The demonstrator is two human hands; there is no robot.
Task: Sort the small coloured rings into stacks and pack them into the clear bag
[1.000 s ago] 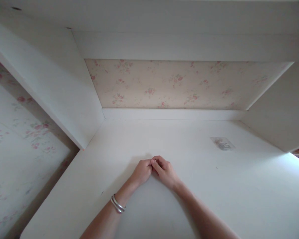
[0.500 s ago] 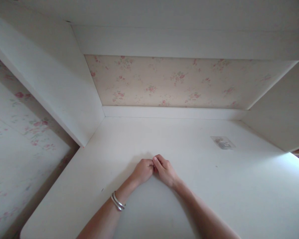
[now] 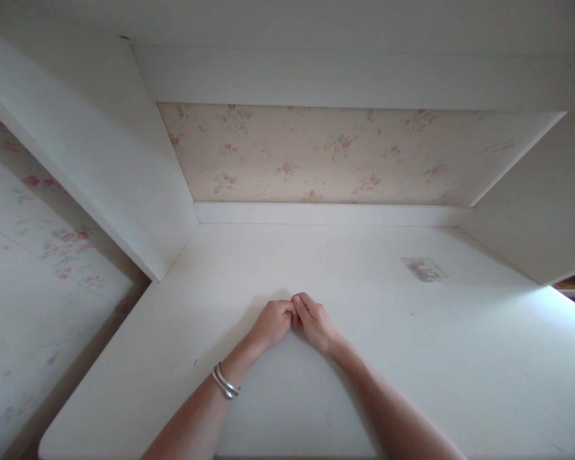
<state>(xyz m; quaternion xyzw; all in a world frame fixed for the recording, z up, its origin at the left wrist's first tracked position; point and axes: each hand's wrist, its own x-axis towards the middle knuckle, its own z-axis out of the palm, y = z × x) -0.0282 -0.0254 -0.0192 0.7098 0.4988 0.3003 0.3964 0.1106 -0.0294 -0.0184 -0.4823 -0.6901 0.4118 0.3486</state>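
My left hand [image 3: 272,322] and my right hand [image 3: 314,321] rest together on the white desk top [image 3: 354,358], near its middle. Both are curled, with fingertips meeting in a pinch between them. Whatever is pinched there is hidden or too small to name. A silver bangle [image 3: 226,383] circles my left wrist.
A small faded sticker [image 3: 424,269] lies on the desk at the right. White side panels [image 3: 110,166] and an upper shelf [image 3: 345,76] box in the desk, with floral wallpaper [image 3: 335,156] behind. Bright light falls on the right edge [image 3: 570,313].
My hands have stayed pinched together in the same spot. Only the view has shifted slightly.
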